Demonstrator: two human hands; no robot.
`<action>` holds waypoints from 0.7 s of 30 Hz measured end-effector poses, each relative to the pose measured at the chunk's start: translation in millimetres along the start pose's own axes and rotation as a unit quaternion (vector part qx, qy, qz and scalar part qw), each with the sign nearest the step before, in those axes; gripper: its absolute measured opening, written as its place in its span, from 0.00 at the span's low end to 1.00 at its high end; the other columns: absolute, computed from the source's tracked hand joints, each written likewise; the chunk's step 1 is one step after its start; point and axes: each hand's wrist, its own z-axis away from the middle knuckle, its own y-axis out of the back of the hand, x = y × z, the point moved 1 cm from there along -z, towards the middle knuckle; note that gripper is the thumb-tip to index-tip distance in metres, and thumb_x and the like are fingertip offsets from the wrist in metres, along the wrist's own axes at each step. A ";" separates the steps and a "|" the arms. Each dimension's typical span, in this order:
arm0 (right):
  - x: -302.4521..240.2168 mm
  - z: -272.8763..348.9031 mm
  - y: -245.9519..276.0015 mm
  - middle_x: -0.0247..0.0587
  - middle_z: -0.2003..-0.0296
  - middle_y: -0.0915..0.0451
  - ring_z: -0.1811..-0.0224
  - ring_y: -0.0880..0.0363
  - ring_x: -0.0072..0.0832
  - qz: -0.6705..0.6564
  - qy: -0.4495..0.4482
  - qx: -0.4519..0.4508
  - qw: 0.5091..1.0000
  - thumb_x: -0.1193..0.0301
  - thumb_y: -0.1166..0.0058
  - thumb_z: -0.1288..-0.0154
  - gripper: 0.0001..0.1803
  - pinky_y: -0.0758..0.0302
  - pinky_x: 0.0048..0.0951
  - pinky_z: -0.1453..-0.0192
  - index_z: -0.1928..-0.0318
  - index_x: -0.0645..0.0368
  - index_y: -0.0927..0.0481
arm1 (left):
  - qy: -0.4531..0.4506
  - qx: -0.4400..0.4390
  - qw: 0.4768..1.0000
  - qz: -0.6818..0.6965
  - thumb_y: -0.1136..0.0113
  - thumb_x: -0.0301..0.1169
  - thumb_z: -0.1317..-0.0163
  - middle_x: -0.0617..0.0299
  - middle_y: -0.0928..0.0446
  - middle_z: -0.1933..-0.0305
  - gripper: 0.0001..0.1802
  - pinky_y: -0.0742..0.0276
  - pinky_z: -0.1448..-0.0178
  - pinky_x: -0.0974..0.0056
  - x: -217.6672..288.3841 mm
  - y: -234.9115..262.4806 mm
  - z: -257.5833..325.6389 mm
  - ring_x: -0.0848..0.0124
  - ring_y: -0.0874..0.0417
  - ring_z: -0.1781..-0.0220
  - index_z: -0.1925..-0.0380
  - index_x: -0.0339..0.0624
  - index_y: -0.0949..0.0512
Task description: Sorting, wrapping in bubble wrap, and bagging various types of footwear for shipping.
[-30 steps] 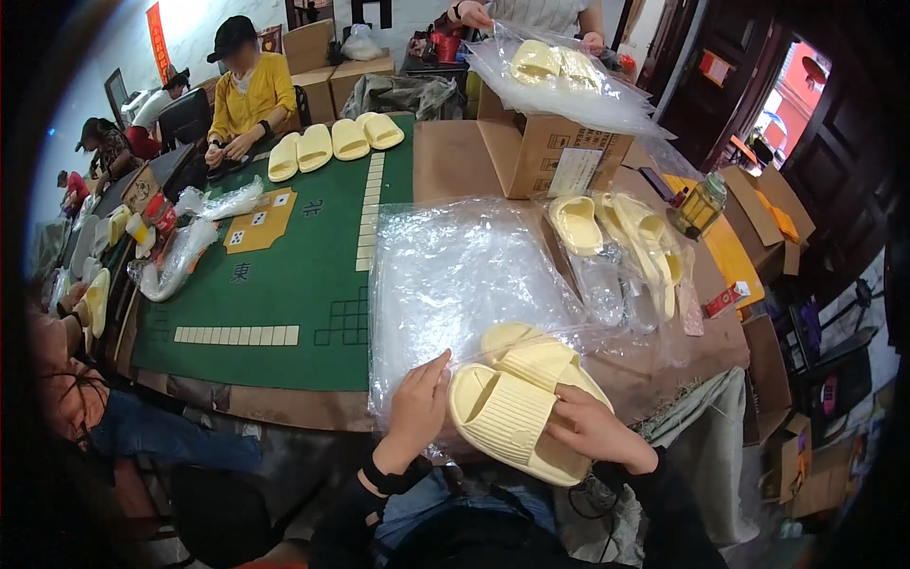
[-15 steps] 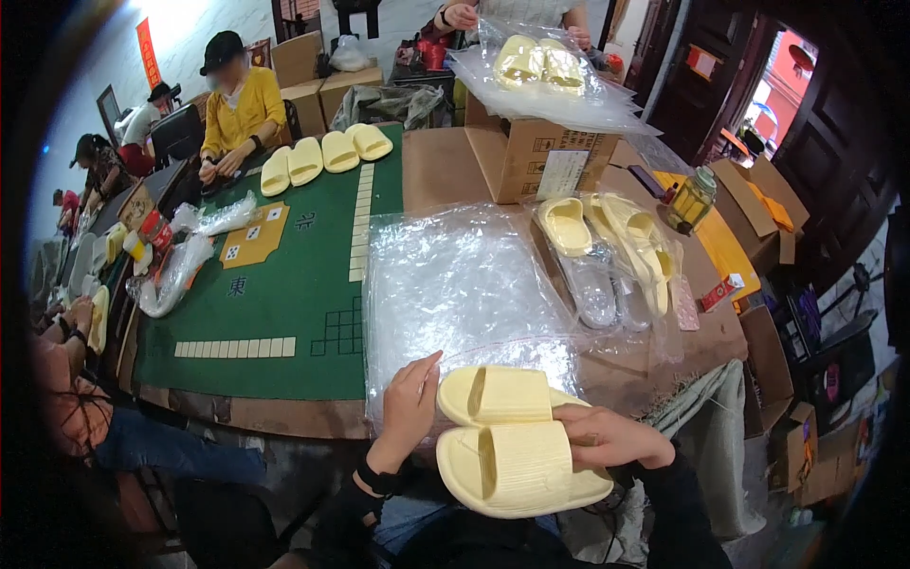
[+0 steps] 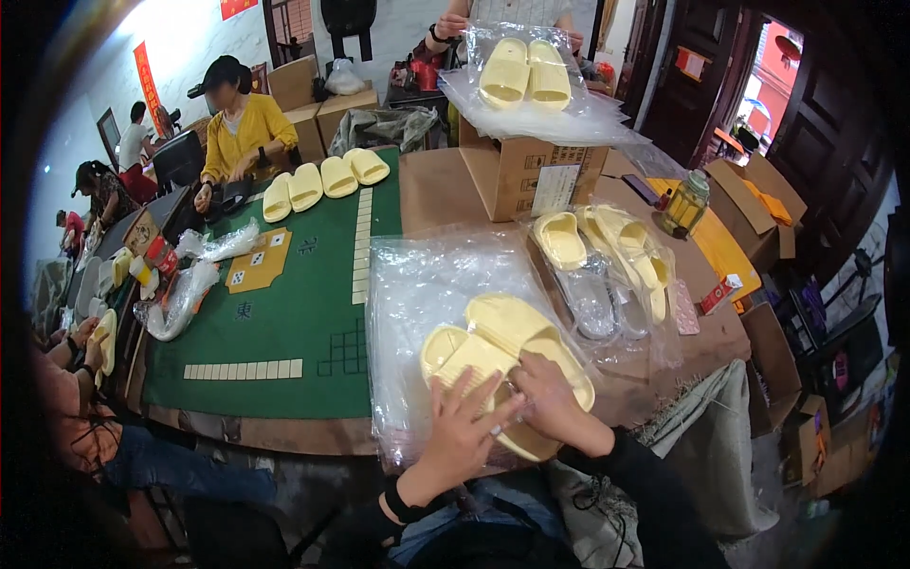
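Observation:
A pair of pale yellow slippers [image 3: 517, 322] rests at a slant on a stack of clear plastic bags [image 3: 403, 294] in front of me, toes toward the upper left. My right hand [image 3: 559, 403] has its fingers bent down between the two slippers, gripping them near their inner edges; the fingertips are hidden. Over the strap of the nearer slipper, my left hand [image 3: 460, 431] lies with its fingers spread, touching it. Right of the bag stack are more yellow slippers [image 3: 559, 242], partly inside clear plastic.
A cardboard box [image 3: 517, 180] at the back carries more clear bags, where another person holds a bagged pair of slippers [image 3: 526, 76]. Several yellow slippers [image 3: 322, 180] line the green mat [image 3: 275, 327]. A glass jar [image 3: 684, 204] and small carton [image 3: 722, 294] stand right. Co-workers sit left.
The slippers have moved away from me, from above the table's near edge onto the bags, and turned. My left hand has come from beside them onto the nearer one.

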 end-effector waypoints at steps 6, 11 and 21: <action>24.5 -32.9 -39.9 0.67 0.49 0.32 0.45 0.33 0.61 0.050 -0.039 0.133 0.989 0.72 0.44 0.44 0.20 0.31 0.52 0.44 0.50 0.61 0.28 | -0.060 -0.081 0.978 0.185 0.44 0.30 0.38 0.58 0.43 0.28 0.28 0.56 0.28 0.36 22.9 -5.1 11.7 0.48 0.48 0.25 0.38 0.67 0.29; 43.4 -17.4 -41.4 0.69 0.41 0.36 0.37 0.37 0.63 0.132 0.069 0.003 0.989 0.69 0.43 0.43 0.32 0.34 0.51 0.36 0.36 0.57 0.34 | 0.024 -0.061 0.984 0.165 0.45 0.29 0.37 0.57 0.43 0.28 0.26 0.53 0.29 0.38 12.4 -7.1 16.0 0.48 0.45 0.27 0.38 0.65 0.28; -47.1 52.3 78.5 0.53 0.40 0.29 0.40 0.28 0.47 -0.244 -0.105 -0.320 0.910 0.58 0.38 0.42 0.29 0.27 0.38 0.43 0.42 0.57 0.26 | 0.134 -0.044 0.973 0.185 0.47 0.24 0.38 0.43 0.37 0.33 0.24 0.39 0.32 0.51 -6.7 -0.4 34.1 0.44 0.36 0.34 0.41 0.53 0.25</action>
